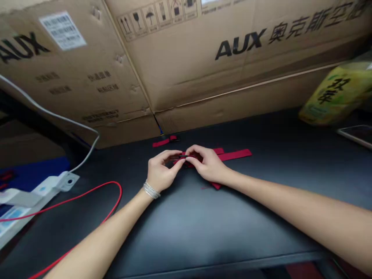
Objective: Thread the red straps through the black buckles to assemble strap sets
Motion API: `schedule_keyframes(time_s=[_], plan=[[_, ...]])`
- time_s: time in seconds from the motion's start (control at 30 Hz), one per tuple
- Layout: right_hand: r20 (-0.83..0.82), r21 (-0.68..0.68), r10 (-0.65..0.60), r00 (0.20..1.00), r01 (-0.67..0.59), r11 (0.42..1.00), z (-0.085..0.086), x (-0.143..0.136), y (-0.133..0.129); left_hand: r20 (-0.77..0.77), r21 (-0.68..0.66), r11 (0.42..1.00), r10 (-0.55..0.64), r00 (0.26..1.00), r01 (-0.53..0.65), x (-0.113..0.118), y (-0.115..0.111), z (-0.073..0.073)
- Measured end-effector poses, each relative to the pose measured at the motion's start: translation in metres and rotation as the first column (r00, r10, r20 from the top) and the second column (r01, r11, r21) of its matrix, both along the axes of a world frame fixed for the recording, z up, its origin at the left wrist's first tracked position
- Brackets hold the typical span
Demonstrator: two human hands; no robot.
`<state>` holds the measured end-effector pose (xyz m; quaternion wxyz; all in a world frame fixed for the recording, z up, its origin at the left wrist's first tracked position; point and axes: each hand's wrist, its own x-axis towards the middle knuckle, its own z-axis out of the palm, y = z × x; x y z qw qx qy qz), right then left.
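Observation:
Near the middle of the dark table, my left hand [161, 170] and my right hand [207, 164] meet at their fingertips. Both pinch a small black piece [183, 156] that has red strap at it; its exact shape is too small to tell. Red straps [236, 155] lie behind and under my right hand, with ends sticking out to the right and one short end below it. Farther back, a separate short red strap [161, 143] with a dark part rests near the cardboard.
Large cardboard boxes [186, 77] stand along the back of the table [186, 232]. A yellow bottle [334, 93] and a phone [357, 133] are at the right. On the left are a white power strip [43, 192], a red cable [116, 186] and a white cable [58, 115].

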<state>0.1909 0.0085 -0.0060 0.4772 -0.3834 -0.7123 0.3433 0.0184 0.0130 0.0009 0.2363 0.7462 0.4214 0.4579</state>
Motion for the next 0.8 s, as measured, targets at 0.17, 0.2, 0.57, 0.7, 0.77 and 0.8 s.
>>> schedule_keyframes(time_s=[0.17, 0.2, 0.57, 0.7, 0.77, 0.8], plan=[[-0.004, 0.000, 0.005, 1.000, -0.005, 1.000, 0.0005, -0.0002, -0.0007, -0.019, -0.004, 1.000, -0.003, 1.000, 0.003, 0.0006, -0.0016, 0.0017], [-0.006, -0.001, 0.006, 1.000, -0.006, 1.000, 0.0004, -0.0003, -0.0008, -0.021, -0.005, 1.000, -0.005, 1.000, 0.004, 0.0005, -0.0017, 0.0016], [0.014, -0.006, -0.003, 1.000, 0.003, 1.000, 0.0010, -0.0007, -0.0013, -0.036, -0.005, 1.000, -0.026, 0.999, 0.026, -0.0006, -0.0006, 0.0006], [0.028, 0.011, -0.004, 1.000, 0.004, 1.000, 0.0027, -0.0011, -0.0036, -0.063, 0.002, 1.000, -0.026, 0.998, 0.026, -0.0008, -0.0021, 0.0037], [0.039, 0.014, -0.013, 0.999, 0.013, 1.000, 0.0036, -0.0014, -0.0046, -0.066, 0.005, 1.000, -0.027, 0.997, 0.027, -0.0012, -0.0027, 0.0052], [0.046, 0.015, -0.014, 0.999, 0.014, 1.000, 0.0041, -0.0016, -0.0050, -0.071, 0.008, 1.000, -0.026, 0.997, 0.027, -0.0014, -0.0031, 0.0059]])
